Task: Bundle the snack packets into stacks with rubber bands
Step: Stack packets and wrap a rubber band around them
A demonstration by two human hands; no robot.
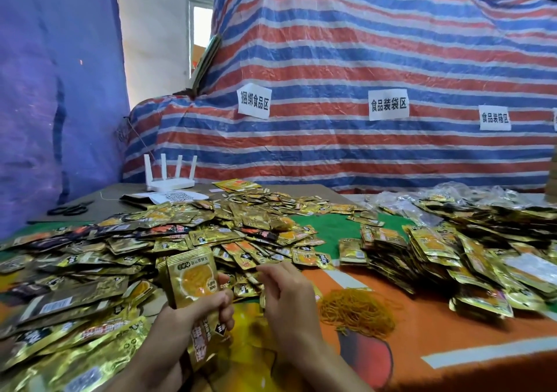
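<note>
Gold foil, glossy and crinkled, wraps the stack of packets point(191, 283) that the left hand point(208, 310) grips round its middle. The stack stands on end above the table's near edge, with an orange picture on its front packet. The packets look light, thin and slippery against one another, so I judge a firm squeeze across the middle holds them best. The right hand point(283, 295) is just beside, fingers curled toward the loose packets point(120, 241); whether it pinches one I cannot tell. A heap of rubber bands point(357, 311) lies near on the orange cloth point(452, 331), with stacked packets point(437, 256) farther right.
</note>
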